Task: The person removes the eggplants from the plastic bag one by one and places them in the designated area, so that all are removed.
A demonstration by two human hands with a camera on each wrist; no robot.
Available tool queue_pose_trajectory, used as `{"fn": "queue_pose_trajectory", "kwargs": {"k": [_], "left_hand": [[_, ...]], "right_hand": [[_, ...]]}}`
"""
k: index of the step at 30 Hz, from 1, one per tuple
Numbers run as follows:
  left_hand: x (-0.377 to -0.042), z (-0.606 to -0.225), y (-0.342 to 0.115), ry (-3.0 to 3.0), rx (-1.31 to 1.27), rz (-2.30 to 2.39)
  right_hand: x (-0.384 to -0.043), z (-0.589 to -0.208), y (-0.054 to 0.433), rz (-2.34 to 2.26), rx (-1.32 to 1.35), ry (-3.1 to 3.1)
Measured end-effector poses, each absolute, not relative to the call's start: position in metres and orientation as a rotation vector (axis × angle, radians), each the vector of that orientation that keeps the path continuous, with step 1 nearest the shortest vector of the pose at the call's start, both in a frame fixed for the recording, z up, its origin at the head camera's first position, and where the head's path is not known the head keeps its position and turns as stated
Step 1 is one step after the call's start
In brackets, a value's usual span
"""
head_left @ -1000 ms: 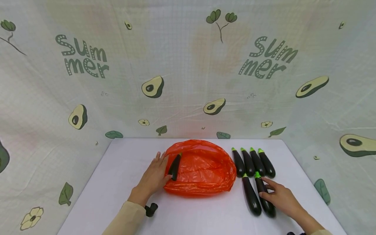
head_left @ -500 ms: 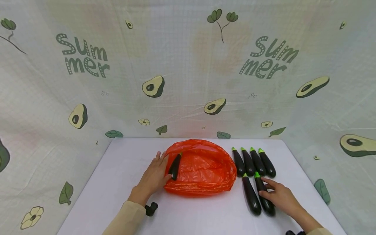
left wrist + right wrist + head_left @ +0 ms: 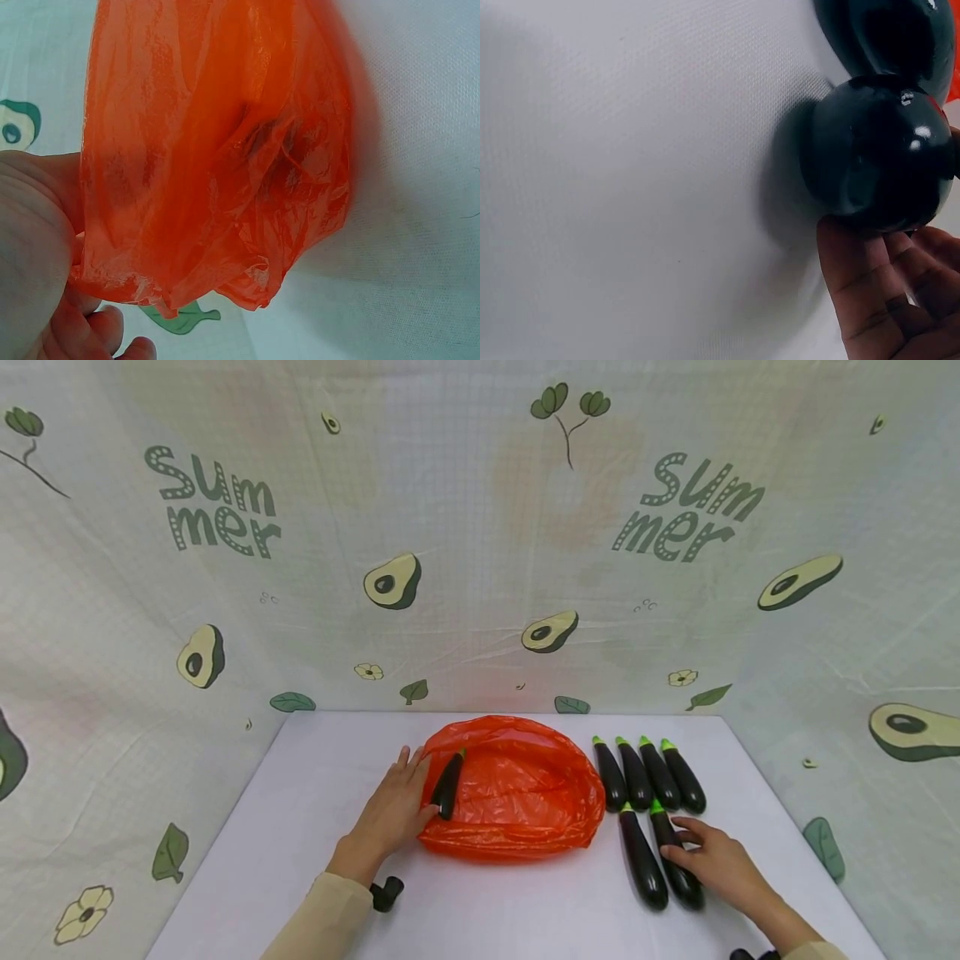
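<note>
An orange-red plastic bag [image 3: 525, 845] sits wide-mouthed at the middle of the white table. My left hand [image 3: 392, 806] holds its left rim, thumb over the edge and fingers outside; the left wrist view shows the thin bag wall [image 3: 187, 187] beside that hand. Inside, against the left wall, lies one dark eggplant with a green tip [image 3: 447, 787]. To the right, my right hand [image 3: 716, 862] grips the nearer right eggplant [image 3: 664, 832] between thumb and fingers. In the right wrist view its rounded end [image 3: 877, 154] is close up, with fingertips touching its side; the thumb is mostly out of frame.
Another eggplant [image 3: 642, 864] lies just left of the gripped one. Behind them is a row of several eggplants [image 3: 633, 777], close to the bag's right side. A printed cloth [image 3: 465, 527] stands behind the table [image 3: 315, 777].
</note>
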State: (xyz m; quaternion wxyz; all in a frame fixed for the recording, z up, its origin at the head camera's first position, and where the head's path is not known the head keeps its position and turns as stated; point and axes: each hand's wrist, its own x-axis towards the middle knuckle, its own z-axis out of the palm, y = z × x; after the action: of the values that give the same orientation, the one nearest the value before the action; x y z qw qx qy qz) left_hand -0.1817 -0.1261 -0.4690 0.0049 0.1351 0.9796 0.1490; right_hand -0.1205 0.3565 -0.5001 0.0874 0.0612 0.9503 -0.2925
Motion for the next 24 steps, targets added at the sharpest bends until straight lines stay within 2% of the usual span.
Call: {"fn": "queue_pose_trajectory", "kwargs": {"k": [15,24], "left_hand": [[-0.183,-0.471,-0.127,3.077,0.44,0.471],[-0.183,-0.47,-0.128,3.089,0.441,0.461]], "right_hand": [[-0.127,-0.486,0.356,-0.791,0.2,2.994],[-0.145,-0.47,0.326,-0.858,0.138,3.09]]}}
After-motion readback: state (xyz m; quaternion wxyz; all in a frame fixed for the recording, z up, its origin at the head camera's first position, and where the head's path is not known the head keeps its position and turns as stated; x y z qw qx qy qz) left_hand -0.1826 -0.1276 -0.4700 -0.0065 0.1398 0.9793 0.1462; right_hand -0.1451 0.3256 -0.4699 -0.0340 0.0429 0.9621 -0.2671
